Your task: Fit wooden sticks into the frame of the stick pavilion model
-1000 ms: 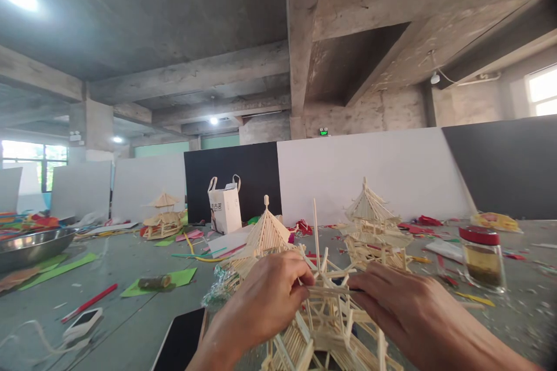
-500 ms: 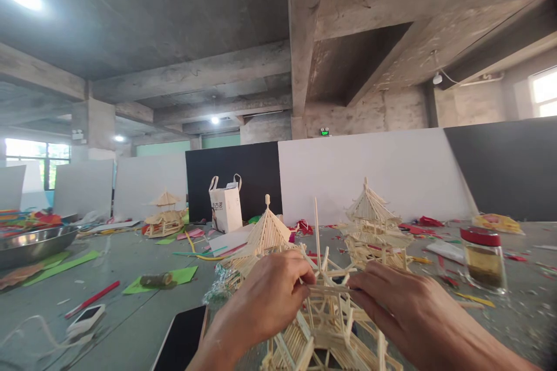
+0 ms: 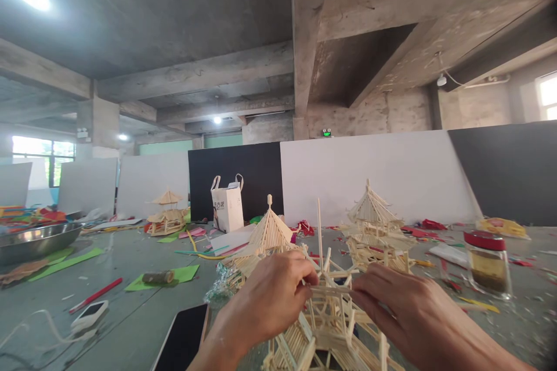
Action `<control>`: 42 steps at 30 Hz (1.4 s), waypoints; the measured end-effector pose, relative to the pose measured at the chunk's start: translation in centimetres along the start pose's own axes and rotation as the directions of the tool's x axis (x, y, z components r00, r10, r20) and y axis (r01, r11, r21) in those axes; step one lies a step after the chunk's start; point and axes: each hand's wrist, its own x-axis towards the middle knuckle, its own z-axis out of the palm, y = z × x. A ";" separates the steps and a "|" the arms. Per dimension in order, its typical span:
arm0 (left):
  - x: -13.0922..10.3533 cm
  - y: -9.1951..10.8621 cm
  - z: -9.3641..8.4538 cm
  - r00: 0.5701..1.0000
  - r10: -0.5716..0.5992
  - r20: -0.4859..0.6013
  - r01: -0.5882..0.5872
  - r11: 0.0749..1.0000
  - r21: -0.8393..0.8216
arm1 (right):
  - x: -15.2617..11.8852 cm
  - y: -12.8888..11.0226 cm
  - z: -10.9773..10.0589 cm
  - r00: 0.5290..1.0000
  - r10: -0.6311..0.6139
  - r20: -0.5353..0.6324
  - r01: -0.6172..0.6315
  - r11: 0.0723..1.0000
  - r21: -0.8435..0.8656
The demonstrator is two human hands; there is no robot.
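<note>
Both hands pinch a thin horizontal stick at the top of an unfinished wooden stick pavilion model (image 3: 326, 324) on the table (image 3: 130, 301): left hand (image 3: 272, 295) grasping one end, right hand (image 3: 391, 304) the other. A red-lidded jar (image 3: 486, 264) stands well to the right.

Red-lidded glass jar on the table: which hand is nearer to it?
Right. The right hand sits just left of the jar, at the stick model; the left hand is beyond, on the model's far side.
</note>
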 end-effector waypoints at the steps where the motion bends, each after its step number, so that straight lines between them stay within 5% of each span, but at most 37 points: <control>1: 0.0 0.0 0.0 1.000 0.001 0.002 -0.001 1.000 0.002 | 0.0 0.0 0.0 1.000 0.000 -0.005 0.000 1.000 0.008; 11: -0.2 -0.1 0.1 1.000 -0.011 0.006 0.011 1.000 -0.005 | -0.2 -0.2 -0.2 0.996 0.064 0.057 -0.065 0.998 0.014; 17: -0.1 -0.3 0.2 1.000 0.005 -0.001 -0.005 1.000 0.016 | -0.2 -0.1 0.4 0.984 0.014 -0.175 -0.030 0.996 -0.089; 21: -0.1 -0.2 0.2 1.000 0.001 -0.007 -0.001 1.000 0.022 | -0.1 -0.2 0.5 0.974 -0.019 -0.227 -0.009 0.992 -0.122; 25: -0.2 0.0 0.1 1.000 -0.008 0.000 0.008 1.000 0.024 | 0.2 -0.4 0.2 0.983 -0.033 -0.182 0.016 0.995 -0.097; 31: -0.1 0.3 0.0 1.000 -0.022 0.001 0.022 0.999 0.037 | -0.1 -0.2 -0.2 0.999 0.021 0.033 -0.019 0.998 -0.057; 37: -0.9 2.4 0.0 0.978 0.059 -0.200 -0.050 0.997 0.052 | -0.4 -0.1 -1.0 1.000 0.022 0.008 -0.022 0.999 -0.029; 42: -1.2 3.7 0.4 0.946 0.222 -0.237 -0.202 0.974 0.105 | -0.4 -1.3 -2.2 0.999 0.019 -0.034 -0.020 0.999 -0.027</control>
